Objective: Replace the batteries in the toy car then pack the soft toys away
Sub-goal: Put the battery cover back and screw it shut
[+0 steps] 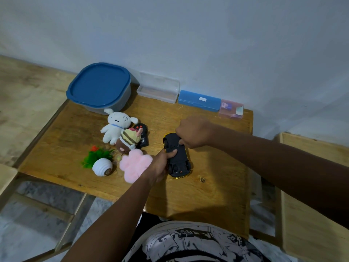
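The toy car lies upside down on the wooden table, black underside up, yellow body below. My left hand grips its left side, thumb across the underside. My right hand is curled over the car's far end, and something thin at its fingertips touches the underside; what it holds I cannot tell. Left of the car lie soft toys: a white dog plush, a striped bee plush and a pink fluffy flower. A black remote sits behind the bee.
A grey tub with a blue lid stands at the back left. Along the wall are a clear box, a blue case and a small pink box. A toppled white pot with a green plant lies front left.
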Motion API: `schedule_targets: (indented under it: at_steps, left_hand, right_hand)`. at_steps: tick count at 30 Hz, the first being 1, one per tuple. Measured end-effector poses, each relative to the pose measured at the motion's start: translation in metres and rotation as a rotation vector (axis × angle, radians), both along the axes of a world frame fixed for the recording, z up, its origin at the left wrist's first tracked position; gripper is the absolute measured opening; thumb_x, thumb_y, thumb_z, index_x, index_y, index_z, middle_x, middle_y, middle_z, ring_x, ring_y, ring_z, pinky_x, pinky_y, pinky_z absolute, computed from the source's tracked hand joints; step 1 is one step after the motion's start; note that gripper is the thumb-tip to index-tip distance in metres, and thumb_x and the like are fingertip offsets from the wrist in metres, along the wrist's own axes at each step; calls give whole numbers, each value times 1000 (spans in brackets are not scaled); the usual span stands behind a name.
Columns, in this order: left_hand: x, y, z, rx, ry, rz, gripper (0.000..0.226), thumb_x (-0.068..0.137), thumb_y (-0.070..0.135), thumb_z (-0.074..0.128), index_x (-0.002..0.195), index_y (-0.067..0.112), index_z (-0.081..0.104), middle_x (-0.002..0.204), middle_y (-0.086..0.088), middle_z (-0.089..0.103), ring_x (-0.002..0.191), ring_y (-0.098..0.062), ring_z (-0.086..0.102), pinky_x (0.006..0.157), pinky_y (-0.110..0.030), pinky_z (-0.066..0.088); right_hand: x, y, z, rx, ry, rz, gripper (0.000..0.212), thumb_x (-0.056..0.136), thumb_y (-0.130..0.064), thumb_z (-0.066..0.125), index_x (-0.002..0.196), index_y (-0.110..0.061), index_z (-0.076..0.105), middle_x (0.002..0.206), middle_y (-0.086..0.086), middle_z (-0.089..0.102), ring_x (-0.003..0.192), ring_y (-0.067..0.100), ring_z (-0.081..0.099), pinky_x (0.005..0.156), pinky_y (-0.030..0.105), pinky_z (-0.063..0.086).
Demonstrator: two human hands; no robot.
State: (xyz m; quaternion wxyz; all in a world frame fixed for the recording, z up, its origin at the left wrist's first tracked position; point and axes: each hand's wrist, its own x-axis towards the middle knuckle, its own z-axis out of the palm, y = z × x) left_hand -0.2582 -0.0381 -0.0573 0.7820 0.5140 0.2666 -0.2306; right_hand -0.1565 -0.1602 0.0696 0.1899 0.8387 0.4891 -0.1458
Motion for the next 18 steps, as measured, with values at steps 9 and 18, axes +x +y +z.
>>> schedule_targets:
  at_steps: [9,18]
  left_hand:
    - [-1,0,5,-88,19,51,21,103,21,50,121,16,60,110,-11,72,98,-29,69,83,-41,57]
    - [31,11,32,-328,-17,282,49,95,35,46,130,3,59,119,-21,66,100,-37,65,85,-45,56]
  right_hand:
    - [0,-20,-26,247,240,-493,36,97,-46,52,78,-15,51,71,0,50,72,21,53,60,30,41]
    - [-26,-39,-72,1079,760,-1135,15,92,-34,68,95,-20,67,80,0,72,57,13,66,59,34,55]
